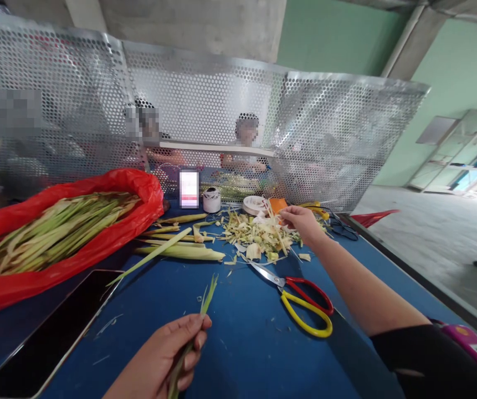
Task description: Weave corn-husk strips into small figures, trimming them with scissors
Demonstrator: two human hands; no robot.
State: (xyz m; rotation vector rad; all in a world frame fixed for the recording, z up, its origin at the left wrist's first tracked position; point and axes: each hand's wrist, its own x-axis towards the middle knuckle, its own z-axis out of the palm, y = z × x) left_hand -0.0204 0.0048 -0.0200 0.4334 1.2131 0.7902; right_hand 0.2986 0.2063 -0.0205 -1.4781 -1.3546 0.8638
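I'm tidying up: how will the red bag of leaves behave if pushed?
The red bag would probably crumple rather than slide whole, its plastic looking thin and wrinkled. Its long leaves could spill, since its top gapes open.

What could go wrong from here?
1. The scissors lie loose beside the right forearm; a sweep of the arm might knock them.
2. The green leaf strip in the left hand has a frayed tip, which may split further.
3. The scraps are heaped close to the white roll and might foul it.
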